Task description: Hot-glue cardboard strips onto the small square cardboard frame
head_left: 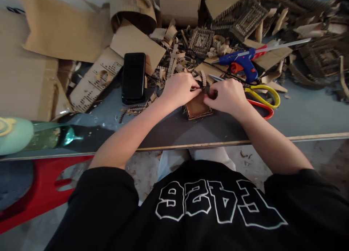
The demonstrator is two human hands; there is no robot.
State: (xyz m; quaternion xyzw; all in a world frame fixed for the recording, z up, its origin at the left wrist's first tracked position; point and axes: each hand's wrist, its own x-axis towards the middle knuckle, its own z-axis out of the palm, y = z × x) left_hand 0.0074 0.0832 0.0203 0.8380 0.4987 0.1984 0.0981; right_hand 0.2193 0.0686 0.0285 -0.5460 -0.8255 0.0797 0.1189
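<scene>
Centre of frame, near table edge [272,139]: small cardboard box piece [196,108] flat on the grey top; looks light, thin-walled, easily crushed, so best gripped at rim corners, not mid-wall. Left hand [178,89] and right hand [227,94] both pinched narrow on a dark corrugated strip [203,84] at the piece's top edge; strip likely floppy, tears if pulled. Further right: yellow-red scissors [263,98]; beyond, blue glue gun [242,62]; left, black phone [133,77].

Cardboard piece [197,107] half hidden under hands; fingertip grip unclear.
</scene>
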